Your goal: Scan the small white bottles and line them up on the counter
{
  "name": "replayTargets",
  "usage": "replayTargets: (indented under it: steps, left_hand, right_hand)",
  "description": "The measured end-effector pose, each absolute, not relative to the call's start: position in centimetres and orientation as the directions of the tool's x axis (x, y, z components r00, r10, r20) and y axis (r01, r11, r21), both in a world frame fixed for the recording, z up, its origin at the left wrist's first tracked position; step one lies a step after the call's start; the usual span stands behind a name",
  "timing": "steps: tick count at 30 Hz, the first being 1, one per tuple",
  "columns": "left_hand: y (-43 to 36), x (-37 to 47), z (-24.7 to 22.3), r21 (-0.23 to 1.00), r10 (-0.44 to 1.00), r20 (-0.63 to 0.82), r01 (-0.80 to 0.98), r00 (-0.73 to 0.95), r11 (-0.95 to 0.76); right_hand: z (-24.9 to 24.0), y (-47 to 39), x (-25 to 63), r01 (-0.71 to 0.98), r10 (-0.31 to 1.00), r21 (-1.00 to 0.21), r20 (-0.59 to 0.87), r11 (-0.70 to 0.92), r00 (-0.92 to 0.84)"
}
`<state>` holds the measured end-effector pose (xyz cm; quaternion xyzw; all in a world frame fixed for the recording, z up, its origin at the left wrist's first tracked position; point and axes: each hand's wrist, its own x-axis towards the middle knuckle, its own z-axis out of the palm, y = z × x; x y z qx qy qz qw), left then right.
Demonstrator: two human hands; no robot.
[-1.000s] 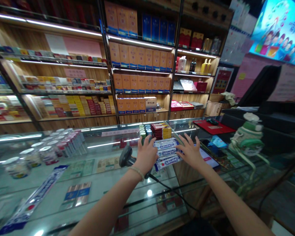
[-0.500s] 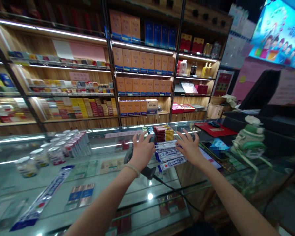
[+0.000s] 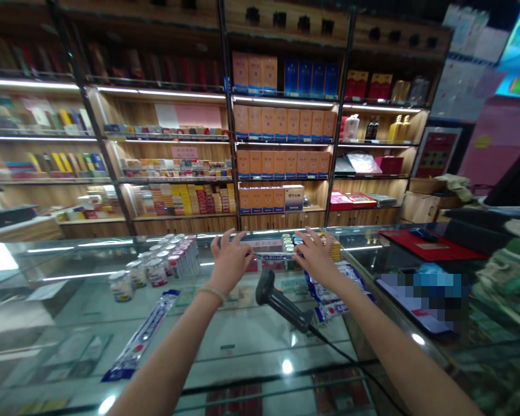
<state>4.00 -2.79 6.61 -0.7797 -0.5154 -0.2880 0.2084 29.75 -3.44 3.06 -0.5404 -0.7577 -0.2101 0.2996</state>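
Note:
My left hand (image 3: 230, 263) and my right hand (image 3: 318, 259) pinch the two ends of a long, narrow blue-and-white packet (image 3: 275, 256), stretched level above the glass counter (image 3: 225, 346). Below it lies a black barcode scanner (image 3: 283, 303), its cable running toward the front right. Similar blue-and-white packets (image 3: 331, 311) lie beneath my right forearm, partly covered by it. Behind my right hand stands a stack of yellow packs (image 3: 334, 249), mostly hidden. Another long blue-and-white packet (image 3: 141, 341) rests by itself at the left.
Rows of small lidded jars (image 3: 156, 271) stand on the counter's left. To the right are a red mat (image 3: 433, 245), a flat tablet-like device (image 3: 411, 306) and a green bottle (image 3: 509, 283). Shelves with orange boxes (image 3: 286, 164) line the back wall.
My hands have moved left from the packet pile, and one packet is now held between them. The scanner, previously behind my left hand, shows fully. The view has swung left.

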Motion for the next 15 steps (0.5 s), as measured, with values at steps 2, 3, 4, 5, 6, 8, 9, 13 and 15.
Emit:
replayTargets:
  steps: [2,3,4,5,6,8,9,13,15]
  left_hand:
    - [-2.4,2.8,6.2,-0.021,0.689,0.668,0.933,0.281,-0.360]
    - [-2.2,2.2,5.8,-0.018,0.689,0.672,0.937,0.270,-0.350]
    - [-2.1,1.8,5.5,-0.016,0.687,0.679,0.941,0.259,-0.339]
    - [-1.9,1.4,5.1,-0.016,0.682,0.688,0.944,0.249,-0.328]
    - [-1.8,1.1,4.7,-0.020,0.674,0.698,0.947,0.242,-0.320]
    - [-1.6,0.7,4.0,-0.043,0.649,0.719,0.948,0.248,-0.315]
    - [-1.5,0.5,3.6,-0.055,0.634,0.730,0.947,0.254,-0.316]
    - [-1.4,0.4,2.8,-0.081,0.572,0.779,0.947,0.255,-0.312]
    - [-1.4,0.6,2.6,-0.095,0.547,0.795,0.945,0.262,-0.314]
  right_hand:
    - [3.1,-2.5,28.5,0.939,0.695,-0.005,0.674,0.345,-0.252]
    - [3.0,-2.1,27.9,0.936,0.697,-0.008,0.669,0.352,-0.257]
    - [2.9,-1.8,27.4,0.933,0.699,-0.011,0.665,0.360,-0.262]
    - [2.8,-1.5,27.0,0.930,0.701,-0.014,0.661,0.368,-0.267]
    - [2.7,-1.2,26.6,0.927,0.702,-0.020,0.659,0.374,-0.269]
    - [2.3,-1.0,26.0,0.925,0.700,-0.035,0.664,0.379,-0.261]
    - [2.1,-1.0,25.9,0.923,0.698,-0.044,0.668,0.381,-0.256]
    - [1.5,-1.4,25.7,0.915,0.691,-0.093,0.686,0.393,-0.227]
    - [1.3,-1.6,25.8,0.912,0.696,-0.124,0.689,0.390,-0.204]
